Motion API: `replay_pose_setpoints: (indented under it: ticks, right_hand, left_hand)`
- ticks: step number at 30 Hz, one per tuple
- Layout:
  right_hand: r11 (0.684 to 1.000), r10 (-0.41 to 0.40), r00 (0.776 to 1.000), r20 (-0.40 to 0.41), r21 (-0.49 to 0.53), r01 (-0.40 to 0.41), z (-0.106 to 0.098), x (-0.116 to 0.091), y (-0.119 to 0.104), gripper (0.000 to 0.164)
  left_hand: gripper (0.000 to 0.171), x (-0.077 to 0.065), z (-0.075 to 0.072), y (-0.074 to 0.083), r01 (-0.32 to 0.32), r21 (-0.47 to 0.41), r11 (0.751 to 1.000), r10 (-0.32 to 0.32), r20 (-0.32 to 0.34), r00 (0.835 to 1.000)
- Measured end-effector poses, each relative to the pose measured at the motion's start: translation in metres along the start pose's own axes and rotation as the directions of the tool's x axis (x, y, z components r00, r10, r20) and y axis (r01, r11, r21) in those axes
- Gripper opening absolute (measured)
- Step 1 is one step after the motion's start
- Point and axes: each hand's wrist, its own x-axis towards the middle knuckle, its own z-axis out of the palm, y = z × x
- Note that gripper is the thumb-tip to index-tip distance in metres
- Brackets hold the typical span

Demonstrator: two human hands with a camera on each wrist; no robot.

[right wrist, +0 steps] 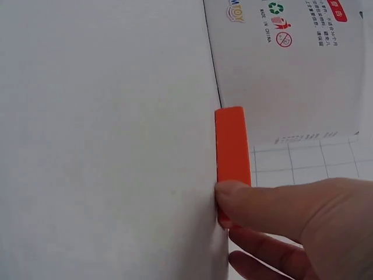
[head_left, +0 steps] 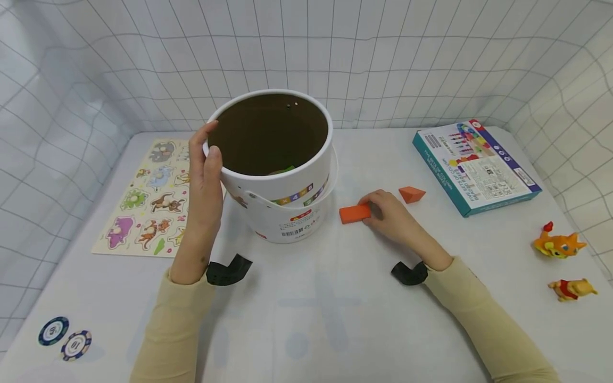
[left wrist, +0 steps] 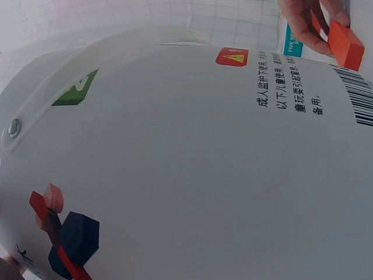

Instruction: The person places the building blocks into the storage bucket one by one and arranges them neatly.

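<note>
A white bucket [head_left: 282,213] with a clear handle stands on the table, something green [head_left: 287,170] showing inside its dark interior. My left hand [head_left: 206,186] grips its rim at the left side. To the right of the bucket, my right hand [head_left: 390,218] pinches one end of an orange rectangular block [head_left: 353,214]. In the right wrist view the thumb lies across that block [right wrist: 232,146], close to the white table surface. An orange wedge-shaped block [head_left: 412,194] lies just beyond the right hand. The left wrist view is mostly filled by the printed bucket wall [left wrist: 186,163].
An animal puzzle board [head_left: 124,213] lies left of the bucket. A teal-edged box [head_left: 476,165] sits at the back right. Two small toy figures, one orange [head_left: 557,246] and one in a red shirt [head_left: 570,289], lie at the right. Two poker chips [head_left: 54,331] are front left.
</note>
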Motion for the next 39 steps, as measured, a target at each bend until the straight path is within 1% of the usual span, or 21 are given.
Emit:
replay_pose_setpoints:
  ticks: [4,7,9,14,19,25,29,31,33,35,38,39]
  right_hand:
    - [0.999,0.034,0.998,0.051,0.024,-0.035,-0.007,-0.002,-0.003,0.031]
    - [0.996,0.046,0.997,0.063,0.072,-0.050,-0.014,-0.004,-0.005,0.030]
    - [0.994,0.044,0.997,0.057,0.096,-0.049,-0.019,-0.005,-0.007,0.030]
    - [0.991,0.007,1.000,0.023,0.130,-0.010,-0.029,-0.009,-0.013,0.030]
    - [0.981,-0.013,1.000,-0.002,0.194,0.013,-0.042,-0.014,-0.024,0.029]
    - [0.953,-0.042,0.997,-0.072,0.295,0.062,-0.056,-0.022,-0.039,0.027]
    - [0.930,-0.032,0.991,-0.127,0.361,0.077,-0.066,-0.029,-0.051,0.026]
    - [0.909,-0.022,0.987,-0.157,0.407,0.085,-0.073,-0.033,-0.058,0.026]
    - [0.875,-0.014,0.981,-0.195,0.473,0.107,-0.079,-0.036,-0.066,0.026]
    - [0.823,-0.011,0.971,-0.239,0.549,0.144,-0.085,-0.038,-0.075,0.026]
    - [0.743,-0.012,0.953,-0.302,0.636,0.210,-0.092,-0.036,-0.090,0.028]
    - [0.726,-0.016,0.947,-0.320,0.648,0.232,-0.095,-0.034,-0.095,0.028]
  left_hand:
    - [0.046,0.001,0.000,-0.001,-0.004,0.009,1.000,0.004,0.000,1.000]
    - [0.045,0.001,0.000,-0.001,-0.006,0.012,1.000,0.006,0.001,1.000]
    - [0.045,0.001,0.000,-0.001,-0.006,0.015,1.000,0.006,0.003,1.000]
    - [0.045,0.000,0.000,0.001,0.000,0.019,1.000,0.000,0.002,1.000]
    - [0.045,-0.001,0.001,0.005,0.007,0.013,1.000,-0.007,0.002,1.000]
    - [0.044,-0.001,0.001,0.006,0.027,-0.006,1.000,-0.027,0.006,1.000]
    - [0.044,-0.001,0.001,0.006,0.015,-0.018,1.000,-0.015,0.004,1.000]
    - [0.044,-0.001,0.002,0.007,0.013,-0.005,1.000,-0.013,0.004,1.000]
    - [0.044,-0.002,0.003,0.009,0.012,0.011,1.000,-0.012,0.004,1.000]
    - [0.044,-0.002,0.004,0.012,0.016,0.029,0.999,-0.016,0.005,1.000]
    - [0.044,-0.003,0.005,0.016,0.017,0.022,1.000,-0.017,0.004,1.000]
    - [0.043,-0.003,0.005,0.016,0.016,0.015,1.000,-0.016,0.002,1.000]
